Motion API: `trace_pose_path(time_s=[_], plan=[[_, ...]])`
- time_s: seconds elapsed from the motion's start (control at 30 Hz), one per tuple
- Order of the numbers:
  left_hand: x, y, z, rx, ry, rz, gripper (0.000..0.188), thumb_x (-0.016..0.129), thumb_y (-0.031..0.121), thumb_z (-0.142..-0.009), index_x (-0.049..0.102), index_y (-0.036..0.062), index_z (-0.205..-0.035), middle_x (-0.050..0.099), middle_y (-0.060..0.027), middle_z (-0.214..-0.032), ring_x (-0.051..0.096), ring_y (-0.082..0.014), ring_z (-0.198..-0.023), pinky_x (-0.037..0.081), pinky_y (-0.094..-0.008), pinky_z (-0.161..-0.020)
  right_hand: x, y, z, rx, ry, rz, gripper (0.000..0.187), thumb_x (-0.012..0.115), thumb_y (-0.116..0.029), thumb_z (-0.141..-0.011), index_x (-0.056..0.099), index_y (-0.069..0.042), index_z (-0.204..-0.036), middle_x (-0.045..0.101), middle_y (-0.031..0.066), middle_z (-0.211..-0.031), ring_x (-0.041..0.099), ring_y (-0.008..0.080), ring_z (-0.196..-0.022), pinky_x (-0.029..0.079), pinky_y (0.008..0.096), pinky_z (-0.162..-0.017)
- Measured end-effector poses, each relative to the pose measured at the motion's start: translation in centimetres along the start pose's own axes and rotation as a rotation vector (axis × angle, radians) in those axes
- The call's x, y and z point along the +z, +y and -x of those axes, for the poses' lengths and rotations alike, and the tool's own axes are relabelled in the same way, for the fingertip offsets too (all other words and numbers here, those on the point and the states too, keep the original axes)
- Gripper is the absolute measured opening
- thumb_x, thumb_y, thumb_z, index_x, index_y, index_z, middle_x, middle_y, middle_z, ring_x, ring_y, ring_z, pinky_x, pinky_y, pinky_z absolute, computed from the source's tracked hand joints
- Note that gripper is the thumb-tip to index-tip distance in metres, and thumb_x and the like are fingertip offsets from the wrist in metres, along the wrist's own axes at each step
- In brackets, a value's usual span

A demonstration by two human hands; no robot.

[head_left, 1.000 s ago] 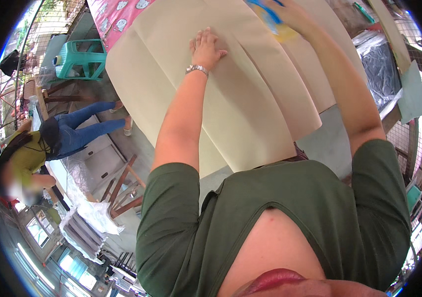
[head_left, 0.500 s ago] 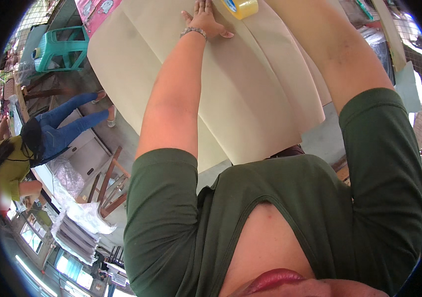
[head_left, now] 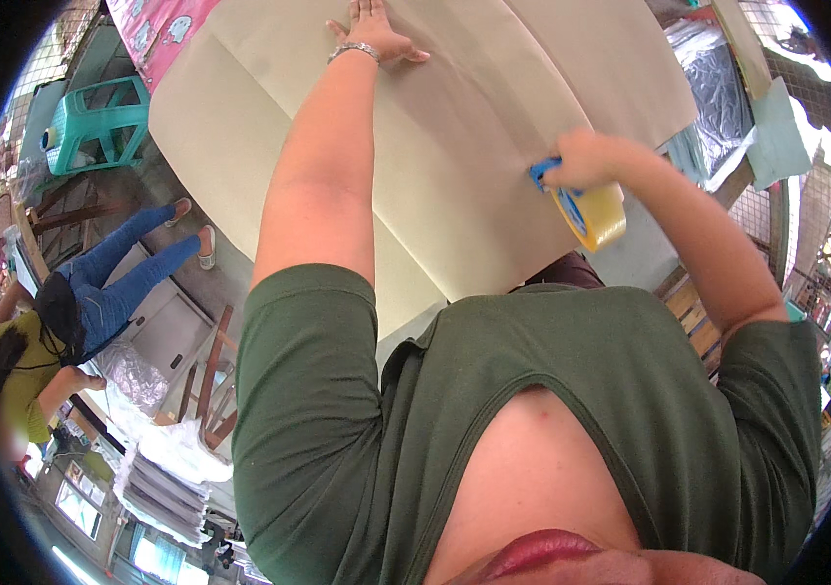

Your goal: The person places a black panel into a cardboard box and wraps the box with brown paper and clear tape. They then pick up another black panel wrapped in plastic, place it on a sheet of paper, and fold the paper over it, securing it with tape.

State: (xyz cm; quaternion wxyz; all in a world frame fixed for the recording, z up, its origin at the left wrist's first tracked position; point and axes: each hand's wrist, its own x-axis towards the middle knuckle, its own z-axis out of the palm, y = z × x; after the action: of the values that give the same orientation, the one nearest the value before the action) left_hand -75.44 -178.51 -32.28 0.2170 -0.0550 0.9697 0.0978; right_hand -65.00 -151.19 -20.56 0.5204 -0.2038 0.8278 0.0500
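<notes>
A large sheet of brown cardboard (head_left: 415,185) with fold lines lies in front of me. My left hand (head_left: 383,37) rests flat on it near the top of the view, fingers spread, a bracelet at the wrist. At the cardboard's near right edge, my right hand (head_left: 586,161) is closed around a blue tape dispenser (head_left: 539,174). Its roll of yellowish tape (head_left: 609,216) hangs below the hand, tilted. The dispenser's front end is against or just over the cardboard beside a lengthwise seam; I cannot tell whether it touches.
A teal plastic stool (head_left: 98,125) stands at the far left. Another person (head_left: 94,283) in jeans is beyond the left side, by a stack of wrapped sheets (head_left: 164,483). Clear plastic wrapping (head_left: 713,83) lies to the right. Pink printed material (head_left: 157,34) shows at the upper left.
The tape dispenser has come from the top of the view down toward me, to the cardboard's near right edge, with my right hand now visible on it. My left hand stays flat on the cardboard.
</notes>
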Motion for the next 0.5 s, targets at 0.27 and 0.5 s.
trace_pose_path(time_s=[0.27, 0.5], plan=[[-0.6, 0.7, 0.1, 0.075, 0.072, 0.030, 0.131, 0.072, 0.066, -0.056, -0.003, 0.0086, -0.147, -0.005, -0.0050, -0.155, -0.009, -0.0202, -0.142, -0.005, -0.0610, -0.108, -4.7, 3.0, -0.6, 0.173, -0.393, -0.341, 0.050, 0.067, -0.033, -0.072, 0.059, -0.009, -0.115, 0.062, 0.0152, -0.108, 0.062, 0.0248, -0.086, 0.050, 0.0378, -0.081], [0.8, -1.1, 0.2, 0.034, 0.051, 0.064, 0.135, 0.074, 0.065, -0.054, -0.005, 0.0086, -0.147, -0.006, -0.0052, -0.155, -0.011, -0.0202, -0.142, -0.008, -0.0618, -0.107, 1.4, -0.4, -2.4, -0.366, 1.270, -0.650, 0.051, 0.070, -0.019, -0.068, 0.059, -0.015, -0.118, 0.057, 0.0103, -0.100, 0.060, 0.0279, -0.090, 0.050, 0.0372, -0.078]])
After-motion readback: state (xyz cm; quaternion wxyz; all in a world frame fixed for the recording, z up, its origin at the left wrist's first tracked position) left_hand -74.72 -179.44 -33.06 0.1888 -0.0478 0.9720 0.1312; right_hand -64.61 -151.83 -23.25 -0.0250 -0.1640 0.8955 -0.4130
